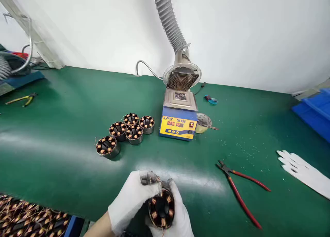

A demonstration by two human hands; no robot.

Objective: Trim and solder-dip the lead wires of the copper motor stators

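Observation:
A motor stator (154, 214), a steel ring with copper coils round a black core, is held upright near the bench's front edge. My right hand (182, 216), in a white glove with darkened fingertips, wraps round its right side and underside. At the stator's upper left rim, my left hand (138, 194), also gloved and stained at the fingers, is closed in a pinch. What lies between those fingertips is too small to make out. A loose copper wire hangs from the stator's lower edge.
Several finished-looking stators (134, 140) stand left of a blue and yellow solder pot (177, 123) under an exhaust duct (170, 20). Red-handled pliers (238, 192) and a white glove (305, 173) lie right. A blue crate (73, 226) of stators is lower left; yellow-handled cutters (24, 99) lie far left.

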